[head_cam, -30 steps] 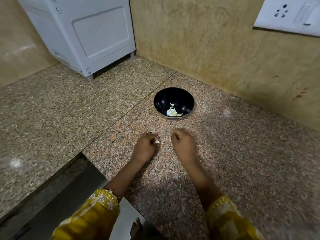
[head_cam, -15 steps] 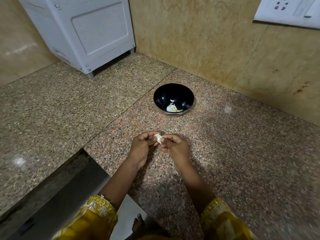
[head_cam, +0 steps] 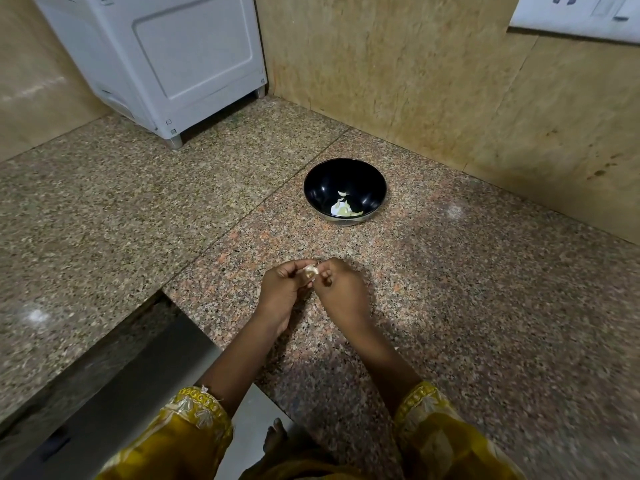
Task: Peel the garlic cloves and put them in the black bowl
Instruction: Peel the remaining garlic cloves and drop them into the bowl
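Together since a second ago, the left hand (head_cam: 280, 289) and right hand (head_cam: 341, 289) both pinch one garlic clove (head_cam: 310, 270) just above the speckled granite tabletop (head_cam: 485, 306). Farther off stands the black bowl (head_cam: 322, 188), pale pieces inside. Behind it are a tan wall (head_cam: 415, 81), a white appliance (head_cam: 173, 64) and a switch plate (head_cam: 575, 15).

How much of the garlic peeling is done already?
Done: a few pale pieces lie in the black bowl. In hand: the left hand and right hand pinch one garlic clove between them above the counter, short of the bowl; whether its skin is off is too small to tell. Left: that clove goes into the bowl. No other cloves show, so I cannot tell how many remain.
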